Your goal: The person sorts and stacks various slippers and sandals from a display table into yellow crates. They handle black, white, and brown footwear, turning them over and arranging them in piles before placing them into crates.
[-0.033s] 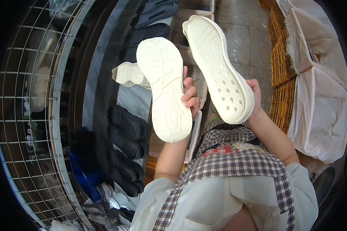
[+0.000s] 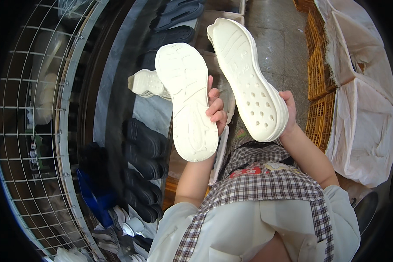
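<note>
The person holds up 2 white shoe soles, 1 in each hand, tread sides facing the camera. The left hand (image 2: 215, 109) is clamped on the right edge of the left sole (image 2: 187, 101), its fingers curled over the rim near the middle; this sole has shallow moulded tread lines and stands almost upright, heel end lowest. The right hand (image 2: 289, 114) is closed around the lower right end of the right sole (image 2: 249, 81), which tilts with its upper end leaning left and carries a cluster of small round holes in its lower half. The 2 soles sit just beside each other without touching, raised in front of the person's chest above a checked apron (image 2: 266, 183).

Below and left of the hands runs a grey desk (image 2: 113, 87) bearing a row of black soles (image 2: 144, 153) and 1 more white sole (image 2: 148, 83) lying on it behind the left sole. A wire mesh guard (image 2: 35, 131) curves along the far left. On the right, orange plastic crates (image 2: 321, 87) stand on the tiled floor (image 2: 275, 39) next to large white sacks (image 2: 362, 109).
</note>
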The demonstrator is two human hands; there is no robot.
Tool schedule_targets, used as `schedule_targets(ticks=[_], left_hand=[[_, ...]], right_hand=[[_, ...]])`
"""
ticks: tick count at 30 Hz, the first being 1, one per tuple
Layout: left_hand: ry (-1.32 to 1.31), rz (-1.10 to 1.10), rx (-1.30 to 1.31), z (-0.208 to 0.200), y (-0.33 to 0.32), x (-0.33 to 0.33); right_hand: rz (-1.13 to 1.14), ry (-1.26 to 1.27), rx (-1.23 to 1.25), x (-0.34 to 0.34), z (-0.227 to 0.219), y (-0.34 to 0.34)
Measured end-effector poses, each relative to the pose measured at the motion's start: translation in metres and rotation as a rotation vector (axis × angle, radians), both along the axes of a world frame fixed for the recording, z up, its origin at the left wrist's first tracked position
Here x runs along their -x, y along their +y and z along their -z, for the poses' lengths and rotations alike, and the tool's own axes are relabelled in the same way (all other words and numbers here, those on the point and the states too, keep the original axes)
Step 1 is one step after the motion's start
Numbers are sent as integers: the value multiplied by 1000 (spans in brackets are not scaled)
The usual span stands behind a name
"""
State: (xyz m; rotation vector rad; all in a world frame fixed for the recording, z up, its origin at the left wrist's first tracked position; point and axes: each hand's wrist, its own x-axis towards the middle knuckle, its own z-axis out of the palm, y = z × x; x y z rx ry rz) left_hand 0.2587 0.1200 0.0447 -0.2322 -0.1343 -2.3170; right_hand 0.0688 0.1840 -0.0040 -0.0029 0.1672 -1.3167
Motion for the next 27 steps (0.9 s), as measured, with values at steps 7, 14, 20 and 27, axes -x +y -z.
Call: schedule_targets(ticks=[7,14,20,27], left_hand=[[-983,-255,-90,8,27,-8],[-716,-418,-428,10,48,-80],[-1051,-752,-469,-12,7,-159],[-1330,-747,-641,25,-83,-198]], right_hand=[[-175,448,297,-33,-12,-5],[-391,750,391,-76,-17,-13],[-539,1005,356,-63,4,-18],[-602,961,117,-54,31,1]])
